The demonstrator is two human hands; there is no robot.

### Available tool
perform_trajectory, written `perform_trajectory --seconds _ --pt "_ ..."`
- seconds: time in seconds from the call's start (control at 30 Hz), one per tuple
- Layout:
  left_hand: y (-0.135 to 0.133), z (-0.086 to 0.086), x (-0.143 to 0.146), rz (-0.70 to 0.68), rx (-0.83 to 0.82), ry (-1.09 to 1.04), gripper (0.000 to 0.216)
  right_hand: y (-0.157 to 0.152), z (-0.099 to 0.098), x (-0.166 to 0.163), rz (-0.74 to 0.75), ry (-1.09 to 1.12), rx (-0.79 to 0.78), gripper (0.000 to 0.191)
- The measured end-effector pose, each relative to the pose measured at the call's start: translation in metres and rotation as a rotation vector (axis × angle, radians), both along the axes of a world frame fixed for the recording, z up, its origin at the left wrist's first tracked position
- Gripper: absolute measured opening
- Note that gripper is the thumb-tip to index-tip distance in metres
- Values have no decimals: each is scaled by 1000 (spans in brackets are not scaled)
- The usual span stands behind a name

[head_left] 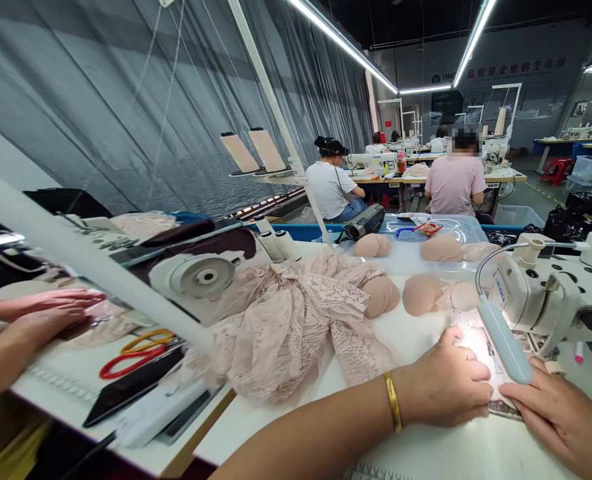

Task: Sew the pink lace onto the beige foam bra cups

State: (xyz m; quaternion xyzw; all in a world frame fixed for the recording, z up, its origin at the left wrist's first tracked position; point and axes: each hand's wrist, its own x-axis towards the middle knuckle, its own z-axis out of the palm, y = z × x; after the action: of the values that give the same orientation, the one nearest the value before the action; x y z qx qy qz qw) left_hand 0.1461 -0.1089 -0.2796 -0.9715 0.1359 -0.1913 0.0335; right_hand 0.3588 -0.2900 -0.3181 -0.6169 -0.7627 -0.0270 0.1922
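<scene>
Lace pile [276, 333] fills mid-frame; cups [423, 295] lie right of it. Machine [529, 293] stands at the right; a lamp [507, 343] overhangs the work and blocks my remote view of part of the fabric [476, 339]. Scissors [133, 359] lower left, near a co-worker's hands [59, 310] at the left edge. Grip: left hand [449, 383], fingers curled onto the fabric; right hand [559, 413], fingertips at its edge. Pinching or only pressing: I cannot tell for either. Fabric sits lower right, between the 2 hands, pale, glaring under the light, lace-patterned at its near edge.
</scene>
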Motion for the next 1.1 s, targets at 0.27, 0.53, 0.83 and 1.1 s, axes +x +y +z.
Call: perform_trajectory --seconds 0.27,0.53,0.83,1.1 --pt "6 -5 9 75 -34 48 21 8 -1 -2 -107 90 2 31" --pt "15 -9 22 134 -88 87 19 14 -16 1 -224 3 47 41" --pt "43 15 49 509 -273 -135 19 17 -20 5 -233 -69 116 41" --pt "91 50 82 804 -604 -352 16 14 -19 6 -258 57 22 36"
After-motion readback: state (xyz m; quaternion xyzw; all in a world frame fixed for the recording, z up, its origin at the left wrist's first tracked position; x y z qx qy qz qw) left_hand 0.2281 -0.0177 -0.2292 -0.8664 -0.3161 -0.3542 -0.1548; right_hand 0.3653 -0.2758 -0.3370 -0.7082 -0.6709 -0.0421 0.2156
